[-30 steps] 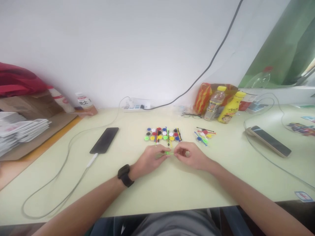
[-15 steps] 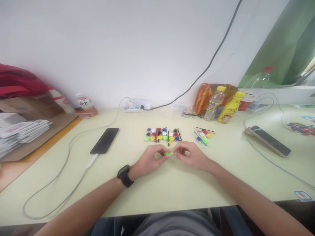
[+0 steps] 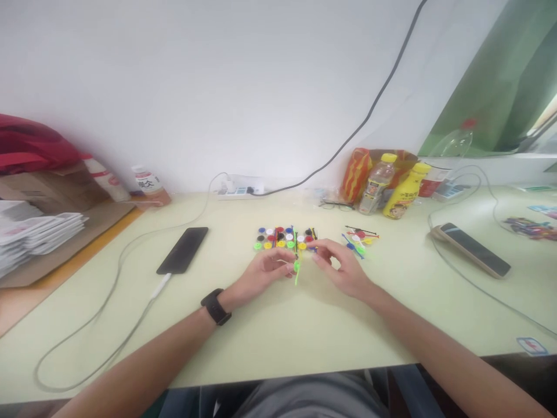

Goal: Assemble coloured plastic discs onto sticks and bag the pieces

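Pinched in my left hand point(image 3: 265, 271) is a small bright green plastic disc with a thin pointer point(image 3: 296, 269), its tip towards me. My right hand point(image 3: 342, 267) hovers a little to the right of it, index finger stretched towards the array of coloured discs point(image 3: 281, 245); its fingers are apart and I see nothing between them. The array holds red, blue, black, white, yellow and green discs in rows, with several thin pointers laid across them. Beyond my right hand lies a loose group of pointers and discs point(image 3: 359, 237).
A black phone point(image 3: 183, 251) with a charging cable lies to the left. A second phone-like device point(image 3: 476, 249) lies at right. Bottles point(image 3: 405, 191) and a red-yellow bag point(image 3: 355, 174) stand by the wall. White trays point(image 3: 52, 232) are stacked far left.
My hands have drawn apart; the right one has let go of the green piece and opened towards the disc array. In my left hand the piece has turned from sideways to pointing towards me.
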A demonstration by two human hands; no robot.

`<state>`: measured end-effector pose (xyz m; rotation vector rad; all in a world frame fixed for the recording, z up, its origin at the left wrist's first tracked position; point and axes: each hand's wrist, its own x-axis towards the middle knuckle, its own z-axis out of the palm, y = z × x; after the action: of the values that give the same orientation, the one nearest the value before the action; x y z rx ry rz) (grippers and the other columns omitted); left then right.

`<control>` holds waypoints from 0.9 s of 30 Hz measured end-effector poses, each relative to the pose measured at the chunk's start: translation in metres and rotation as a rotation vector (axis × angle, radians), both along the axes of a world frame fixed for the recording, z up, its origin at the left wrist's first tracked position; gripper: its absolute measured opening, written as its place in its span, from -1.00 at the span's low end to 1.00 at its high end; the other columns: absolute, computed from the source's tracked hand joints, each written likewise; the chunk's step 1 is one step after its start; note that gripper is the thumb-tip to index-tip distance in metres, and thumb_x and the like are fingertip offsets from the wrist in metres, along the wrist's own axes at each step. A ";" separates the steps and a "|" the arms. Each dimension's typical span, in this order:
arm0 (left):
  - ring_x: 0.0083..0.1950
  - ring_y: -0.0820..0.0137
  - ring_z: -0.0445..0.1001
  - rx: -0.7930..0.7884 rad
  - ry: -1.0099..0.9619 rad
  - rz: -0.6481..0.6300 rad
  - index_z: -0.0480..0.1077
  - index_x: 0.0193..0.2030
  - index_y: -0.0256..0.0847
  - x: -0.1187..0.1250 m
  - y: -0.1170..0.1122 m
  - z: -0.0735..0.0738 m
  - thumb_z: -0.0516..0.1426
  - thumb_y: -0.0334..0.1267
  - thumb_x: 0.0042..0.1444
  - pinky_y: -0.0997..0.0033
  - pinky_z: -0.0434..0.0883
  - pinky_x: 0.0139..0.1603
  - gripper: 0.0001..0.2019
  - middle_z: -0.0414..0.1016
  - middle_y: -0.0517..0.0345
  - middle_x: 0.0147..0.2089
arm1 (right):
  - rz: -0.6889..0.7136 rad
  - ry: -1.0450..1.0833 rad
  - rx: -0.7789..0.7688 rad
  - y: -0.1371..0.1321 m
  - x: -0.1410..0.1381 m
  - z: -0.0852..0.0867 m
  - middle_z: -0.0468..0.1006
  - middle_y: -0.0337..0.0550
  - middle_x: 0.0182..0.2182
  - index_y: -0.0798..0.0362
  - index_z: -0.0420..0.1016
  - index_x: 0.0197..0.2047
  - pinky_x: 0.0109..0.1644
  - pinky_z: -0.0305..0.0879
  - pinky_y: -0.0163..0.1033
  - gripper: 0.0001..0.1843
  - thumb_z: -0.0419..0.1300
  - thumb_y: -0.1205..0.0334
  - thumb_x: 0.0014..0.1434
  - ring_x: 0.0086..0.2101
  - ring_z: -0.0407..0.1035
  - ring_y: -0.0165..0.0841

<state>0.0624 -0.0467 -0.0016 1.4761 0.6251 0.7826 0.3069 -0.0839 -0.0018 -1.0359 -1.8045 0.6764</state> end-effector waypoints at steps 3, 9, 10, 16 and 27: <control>-0.11 0.30 0.59 -0.009 -0.009 0.055 0.55 -0.02 -0.24 0.001 0.000 -0.001 0.39 -0.06 0.17 0.24 0.56 -0.01 -0.64 0.61 0.01 -0.12 | 0.079 0.037 -0.076 -0.005 -0.004 0.000 0.38 -0.23 -0.35 -0.10 0.24 0.40 -0.28 0.31 -0.21 -0.44 0.13 -0.02 0.42 -0.38 0.28 -0.33; -0.08 0.31 0.61 0.003 -0.023 0.149 0.57 -0.09 -0.25 0.001 0.001 -0.002 0.43 -0.12 0.11 0.25 0.55 0.06 -0.68 0.63 0.03 -0.10 | 0.279 0.096 -0.331 -0.005 -0.004 0.001 0.21 -0.27 -0.63 0.01 0.43 -0.52 -0.38 0.19 -0.21 -0.35 -0.03 -0.24 0.44 -0.55 0.09 -0.39; -0.08 0.31 0.61 0.003 -0.019 0.160 0.57 -0.09 -0.25 0.001 0.001 -0.003 0.44 -0.12 0.11 0.25 0.55 0.07 -0.67 0.63 0.04 -0.10 | 0.331 0.111 -0.355 -0.004 -0.003 0.001 0.12 -0.28 -0.69 0.00 0.25 -0.66 -0.40 0.15 -0.21 -0.26 -0.05 -0.25 0.45 -0.59 0.02 -0.41; -0.08 0.30 0.61 0.012 -0.002 0.140 0.56 -0.08 -0.26 0.001 0.002 -0.005 0.43 -0.11 0.12 0.23 0.56 0.08 -0.67 0.63 0.04 -0.12 | 0.258 0.156 -0.314 -0.001 -0.005 0.003 0.23 -0.28 -0.57 0.02 0.31 -0.52 -0.40 0.04 -0.24 -0.38 0.10 -0.29 0.37 -0.51 0.08 -0.41; -0.01 0.27 0.59 0.092 0.025 0.052 0.55 -0.06 -0.25 0.001 0.002 -0.007 0.38 -0.15 0.20 0.25 0.53 0.09 -0.72 0.61 -0.01 -0.03 | 0.200 0.039 -0.287 -0.002 -0.012 -0.005 0.32 -0.30 -0.47 0.04 0.43 -0.31 -0.36 0.12 -0.28 -0.59 0.20 -0.14 0.36 -0.44 0.17 -0.41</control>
<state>0.0630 -0.0451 -0.0089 1.5606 0.6562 0.8436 0.2948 -0.0854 -0.0072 -1.0261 -1.8276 1.0956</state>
